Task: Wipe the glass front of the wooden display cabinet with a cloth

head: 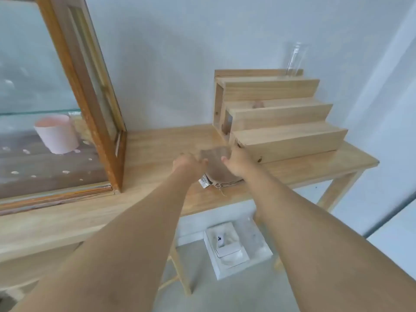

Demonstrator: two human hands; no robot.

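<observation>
A brown cloth [218, 164] with a white label lies on the wooden table [153, 199], between my two hands. My left hand [189, 165] rests at the cloth's left edge with its fingers curled onto the fabric. My right hand [236, 162] lies on the cloth's right side, fingers spread toward the stepped wooden rack. The wooden display cabinet [94, 104] stands at the left of the table. Its glass front [33, 91] faces me, and a pink cup [57, 134] shows behind the glass.
A stepped wooden rack [281, 122] stands at the back right of the table, with a clear glass vase [295, 59] on its top. A white box [234, 248] sits on the floor under the table. A grey wall lies behind.
</observation>
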